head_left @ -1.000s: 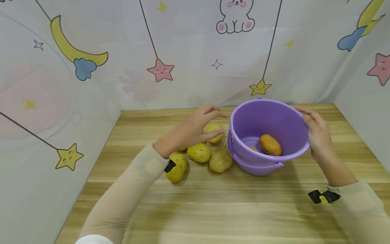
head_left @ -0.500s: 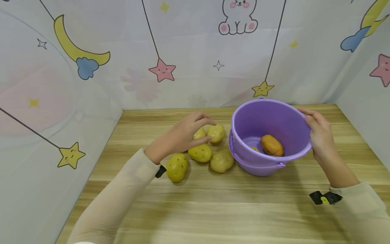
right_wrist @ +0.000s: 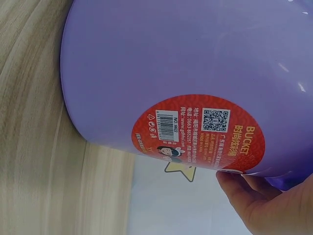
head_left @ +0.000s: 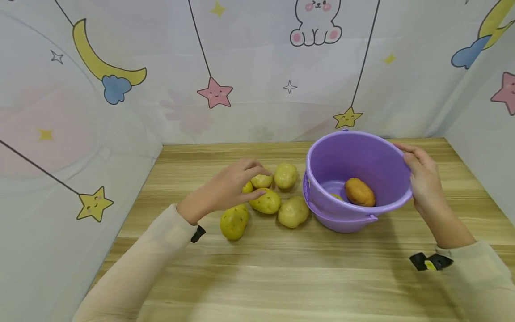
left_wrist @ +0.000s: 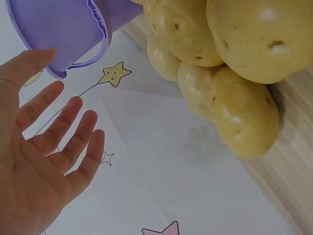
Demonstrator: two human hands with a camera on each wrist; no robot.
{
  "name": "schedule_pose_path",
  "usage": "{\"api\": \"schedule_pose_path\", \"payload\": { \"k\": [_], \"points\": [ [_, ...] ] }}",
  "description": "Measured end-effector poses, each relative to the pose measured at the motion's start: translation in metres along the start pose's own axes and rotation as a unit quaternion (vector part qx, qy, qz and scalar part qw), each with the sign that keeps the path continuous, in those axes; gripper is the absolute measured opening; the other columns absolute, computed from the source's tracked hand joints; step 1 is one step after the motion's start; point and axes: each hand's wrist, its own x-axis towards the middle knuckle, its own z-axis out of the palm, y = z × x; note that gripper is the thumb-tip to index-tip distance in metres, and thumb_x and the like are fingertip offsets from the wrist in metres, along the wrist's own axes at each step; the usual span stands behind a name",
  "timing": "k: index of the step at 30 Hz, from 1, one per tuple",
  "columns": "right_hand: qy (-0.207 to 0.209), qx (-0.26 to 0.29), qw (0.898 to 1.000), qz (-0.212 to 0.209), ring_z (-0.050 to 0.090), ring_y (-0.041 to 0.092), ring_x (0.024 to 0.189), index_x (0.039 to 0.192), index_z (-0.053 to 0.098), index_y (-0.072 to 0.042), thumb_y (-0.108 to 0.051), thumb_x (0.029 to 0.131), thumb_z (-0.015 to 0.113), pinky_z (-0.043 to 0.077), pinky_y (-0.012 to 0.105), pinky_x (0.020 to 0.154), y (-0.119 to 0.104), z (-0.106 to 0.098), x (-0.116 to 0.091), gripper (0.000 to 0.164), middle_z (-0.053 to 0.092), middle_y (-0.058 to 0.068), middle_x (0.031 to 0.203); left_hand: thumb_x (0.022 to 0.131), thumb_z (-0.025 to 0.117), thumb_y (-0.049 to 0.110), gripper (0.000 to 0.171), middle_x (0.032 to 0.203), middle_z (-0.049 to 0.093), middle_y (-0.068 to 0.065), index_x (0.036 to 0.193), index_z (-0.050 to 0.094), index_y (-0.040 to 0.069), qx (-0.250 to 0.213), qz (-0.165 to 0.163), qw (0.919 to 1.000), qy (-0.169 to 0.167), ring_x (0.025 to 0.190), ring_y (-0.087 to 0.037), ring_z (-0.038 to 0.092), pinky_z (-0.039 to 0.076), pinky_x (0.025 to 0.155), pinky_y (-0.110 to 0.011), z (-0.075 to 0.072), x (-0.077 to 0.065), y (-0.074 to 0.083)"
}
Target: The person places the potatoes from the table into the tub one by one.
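Observation:
My left hand (head_left: 225, 187) is above a group of potatoes, fingers spread and slightly bent, holding nothing. In the left wrist view its palm shows, apart from the potatoes. Under and beside it lie a yellow potato (head_left: 265, 201), a front-left potato (head_left: 234, 222) and a partly covered back potato (head_left: 261, 180). A paler potato (head_left: 293, 212) lies by the purple bucket (head_left: 342, 220), and another potato (head_left: 285, 175) sits farther back. My right hand (head_left: 426, 181) grips the rim at the bucket's right side; the bucket tilts slightly toward me. Inside it is a brownish potato (head_left: 359, 192) with a yellow piece partly hidden.
The bucket's handle (head_left: 306, 192) hangs down along its left side. A red oval label (right_wrist: 198, 134) is on its outer wall. Around the wooden table (head_left: 281, 277) stands a white cloth backdrop (head_left: 249, 53) printed with stars and moons, at the back and both sides.
My left hand has moved left and down, away from the bucket to above the potatoes. My right hand and the bucket stay in place; the whole view shifts slightly.

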Motion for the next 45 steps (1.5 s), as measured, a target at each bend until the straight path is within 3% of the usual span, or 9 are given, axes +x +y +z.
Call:
{"api": "schedule_pose_path", "payload": {
  "k": [7,20,27,35,45],
  "points": [
    [0.000,0.007,1.000,-0.008,0.064,0.007,0.090,0.116,0.071,-0.013,-0.009,0.105,0.047,0.052,0.015,0.072,0.000,0.000,-0.002,0.027,0.067,-0.005,0.108,0.095,0.070,0.029,0.038,0.116,0.059,-0.006,0.126,0.062,0.009,0.014,-0.033,0.9987,-0.036,0.104,-0.022,0.056,0.047,0.090,-0.038,0.001,-0.015,0.000],
    [-0.005,0.007,1.000,-0.020,0.063,0.007,0.090,0.117,0.071,-0.013,-0.008,0.105,0.046,0.052,0.015,0.072,-0.001,-0.002,-0.005,0.028,0.066,-0.004,0.109,0.092,0.073,0.030,0.044,0.118,0.060,-0.009,0.127,0.062,0.006,0.010,-0.061,0.9961,-0.063,0.102,-0.023,0.058,0.049,0.088,-0.040,0.010,-0.036,0.001],
    [-0.005,0.001,1.000,-0.021,0.063,0.008,0.091,0.120,0.069,-0.009,-0.010,0.105,0.048,0.052,0.015,0.072,-0.001,-0.004,-0.010,0.026,0.065,-0.003,0.110,0.094,0.070,0.036,0.049,0.125,0.057,-0.011,0.132,0.060,0.006,-0.005,-0.109,0.9888,-0.102,0.110,-0.025,0.056,0.049,0.094,-0.041,0.018,-0.050,0.001],
    [-0.002,0.003,1.000,-0.017,0.063,0.008,0.090,0.120,0.069,-0.009,-0.011,0.105,0.048,0.052,0.016,0.072,0.000,-0.006,-0.012,0.026,0.065,-0.003,0.110,0.095,0.068,0.041,0.055,0.135,0.051,-0.012,0.139,0.055,0.011,-0.020,-0.169,0.9742,-0.148,0.121,-0.030,0.051,0.047,0.097,-0.047,0.026,-0.062,0.003],
    [-0.005,0.016,1.000,-0.023,0.064,0.008,0.089,0.116,0.071,-0.012,-0.008,0.105,0.047,0.052,0.016,0.073,0.002,-0.001,-0.012,0.027,0.068,-0.005,0.107,0.092,0.071,0.042,0.060,0.132,0.050,-0.016,0.139,0.054,0.009,-0.041,-0.176,0.9720,-0.150,0.118,-0.031,0.051,0.046,0.097,-0.048,0.033,-0.077,0.003]
  ]
}}
